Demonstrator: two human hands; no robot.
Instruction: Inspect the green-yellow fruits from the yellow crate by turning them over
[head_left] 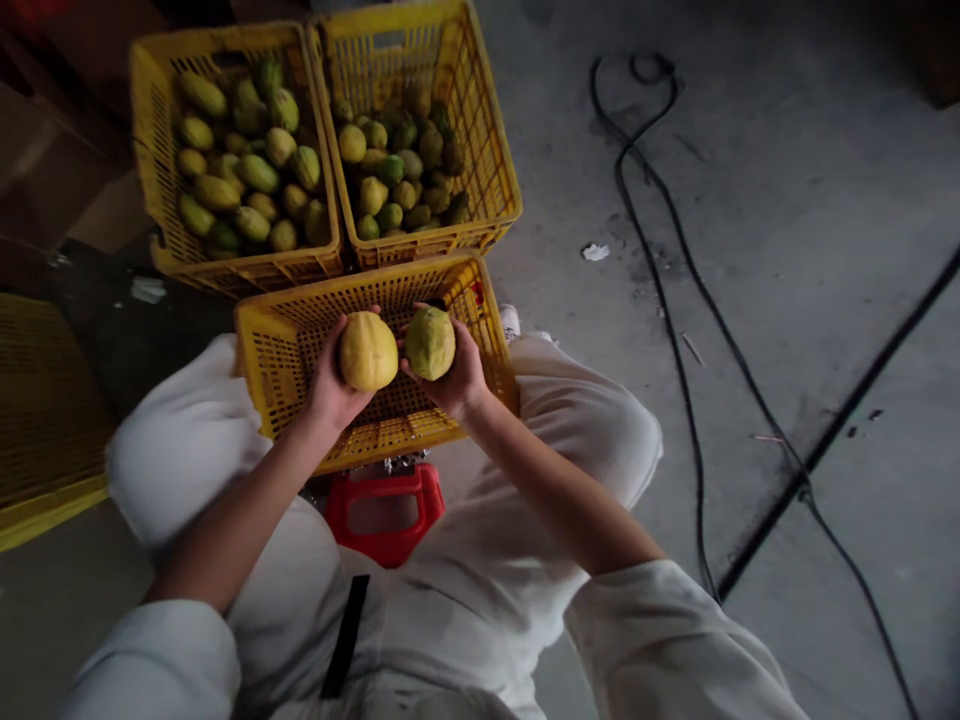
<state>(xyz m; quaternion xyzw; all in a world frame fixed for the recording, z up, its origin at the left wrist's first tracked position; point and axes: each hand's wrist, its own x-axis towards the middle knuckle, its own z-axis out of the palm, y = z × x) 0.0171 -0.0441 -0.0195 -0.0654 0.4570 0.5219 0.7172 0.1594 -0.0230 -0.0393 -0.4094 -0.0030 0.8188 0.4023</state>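
Note:
My left hand [335, 385] is wrapped around a round yellow fruit [368, 352] with faint ribs, perhaps a small melon or papaya. In my right hand [459, 375] rests a greener fruit [430, 343] of the same sort, with a yellowish patch. Both fruits are held side by side, a little apart, above a yellow slatted crate [360, 446] between my knees. No fruit shows in the visible part of that crate; my hands cover some of it.
Two yellow crates, the left one [319, 130] and the right one [495, 130], stand beyond, each with several green and yellow fruits. A red plastic handle [386, 555] is below me. Black cables [679, 390] cross the floor at right. Another yellow crate [52, 505] stands at left.

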